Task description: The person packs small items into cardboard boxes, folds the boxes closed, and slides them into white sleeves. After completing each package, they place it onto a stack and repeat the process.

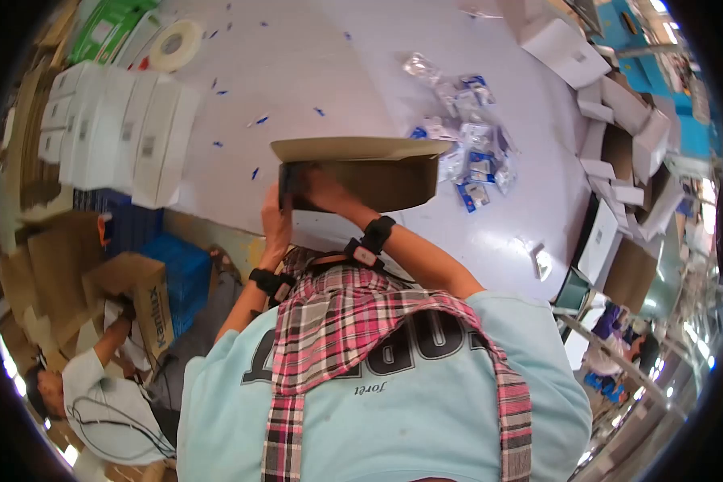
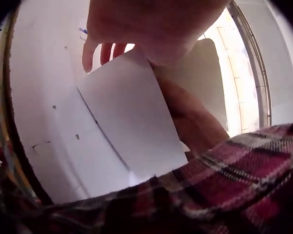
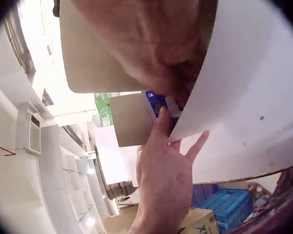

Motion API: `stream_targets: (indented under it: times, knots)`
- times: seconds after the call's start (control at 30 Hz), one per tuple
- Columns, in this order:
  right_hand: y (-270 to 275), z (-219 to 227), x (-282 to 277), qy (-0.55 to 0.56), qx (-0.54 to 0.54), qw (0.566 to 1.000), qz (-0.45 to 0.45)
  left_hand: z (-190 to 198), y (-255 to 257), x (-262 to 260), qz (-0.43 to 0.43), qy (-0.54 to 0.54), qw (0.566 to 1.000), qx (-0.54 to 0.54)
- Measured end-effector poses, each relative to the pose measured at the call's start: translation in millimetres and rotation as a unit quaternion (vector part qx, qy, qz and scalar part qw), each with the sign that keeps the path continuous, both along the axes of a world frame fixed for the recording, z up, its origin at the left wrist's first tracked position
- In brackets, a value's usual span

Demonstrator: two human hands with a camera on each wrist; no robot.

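A long white cardboard box (image 1: 390, 178) with a brown inside lies open at the table's near edge. At its left end, my left hand (image 1: 275, 221) grips the wall, thumb over the rim and fingers outside. In the right wrist view the left hand's (image 3: 163, 178) thumb overlaps a blue-and-white plastic packet (image 3: 155, 100) in that end of the box. My right hand (image 1: 329, 197) reaches inside, blurred in the head view; its curled fingers hold the packet. The right hand's (image 3: 146, 44) fingertips are partly hidden by the white box wall (image 3: 224, 78).
Right of the box lies a pile of clear-and-blue packets (image 1: 478, 136). Small blue scraps (image 1: 319, 112) dot the table. White boxes (image 1: 140, 132) and a tape roll (image 1: 175, 46) stand left. More open white boxes (image 1: 618, 153) are stacked right. Another person (image 1: 108, 394) is at lower left.
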State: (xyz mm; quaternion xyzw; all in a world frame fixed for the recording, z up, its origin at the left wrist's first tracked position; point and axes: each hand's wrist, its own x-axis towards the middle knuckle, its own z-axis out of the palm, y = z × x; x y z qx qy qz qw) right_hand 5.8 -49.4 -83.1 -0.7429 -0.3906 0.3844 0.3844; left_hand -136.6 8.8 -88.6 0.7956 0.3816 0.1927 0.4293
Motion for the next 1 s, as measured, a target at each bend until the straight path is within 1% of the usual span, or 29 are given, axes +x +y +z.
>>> stream_targets:
  times: [0.07,0.1,0.13,0.17,0.2,0.23,0.3,0.37,0.43,0.47,0.57,0.6,0.67,0.7,0.73,0.77,0.8,0.87,0.9,0.93,1.0]
  knots:
    - [-16,22,1,-0.142,0.104,0.984,-0.005,-13,5,-5,-0.007,0.000,1.000,0.013]
    - [-28,53,18,-0.070,0.119,0.990,-0.001,-12,8,-7,0.002,0.014,1.000,-0.014]
    - [-43,98,40,0.004,0.135,0.991,0.006,-7,12,-10,0.014,0.032,0.999,-0.040]
    - [-64,126,57,0.080,0.153,0.985,0.015,8,17,-11,0.014,0.063,0.996,-0.059]
    - [-84,132,77,0.047,0.151,0.987,-0.035,5,20,-14,0.009,-0.035,0.999,0.001]
    - [-101,136,100,0.015,0.151,0.985,-0.083,5,25,-20,0.008,-0.015,1.000,-0.023]
    - [-131,119,148,-0.111,0.110,0.970,-0.184,9,37,-32,0.008,0.027,0.998,-0.063]
    - [-153,85,174,-0.289,0.049,0.937,-0.189,6,41,-33,0.007,0.005,0.998,-0.067]
    - [-157,47,187,-0.423,0.014,0.894,-0.145,5,41,-32,0.005,-0.002,0.998,-0.070]
    - [-158,31,192,-0.486,-0.004,0.865,-0.123,6,41,-31,0.001,0.001,0.997,-0.071]
    - [-154,-1,209,-0.488,-0.054,0.869,-0.060,10,41,-26,-0.006,0.017,0.998,-0.067]
    - [-151,5,209,-0.449,-0.043,0.885,-0.118,12,40,-25,-0.006,0.023,0.998,-0.064]
    - [-141,38,203,-0.363,-0.019,0.903,-0.228,14,33,-20,-0.016,0.013,0.999,-0.045]
    - [-140,56,197,-0.322,0.001,0.909,-0.265,13,31,-18,-0.022,0.007,0.999,-0.037]
    - [-140,76,190,-0.282,0.020,0.911,-0.301,1,32,-20,-0.016,0.008,1.000,-0.017]
    - [-143,96,184,-0.243,0.038,0.909,-0.336,2,29,-17,-0.011,0.005,1.000,-0.017]
    - [-147,114,179,-0.188,0.044,0.920,-0.342,5,24,-12,-0.007,0.002,1.000,-0.019]
    - [-156,125,172,-0.061,0.130,0.924,-0.355,6,16,-4,-0.003,-0.008,1.000,-0.017]
    - [-161,132,167,0.005,0.171,0.918,-0.358,6,13,-1,-0.002,-0.013,1.000,-0.012]
    - [-158,148,156,0.079,0.239,0.904,-0.346,6,11,2,-0.001,-0.019,1.000,-0.006]
    - [-157,146,142,0.160,0.242,0.902,-0.320,5,11,5,-0.015,-0.012,1.000,0.002]
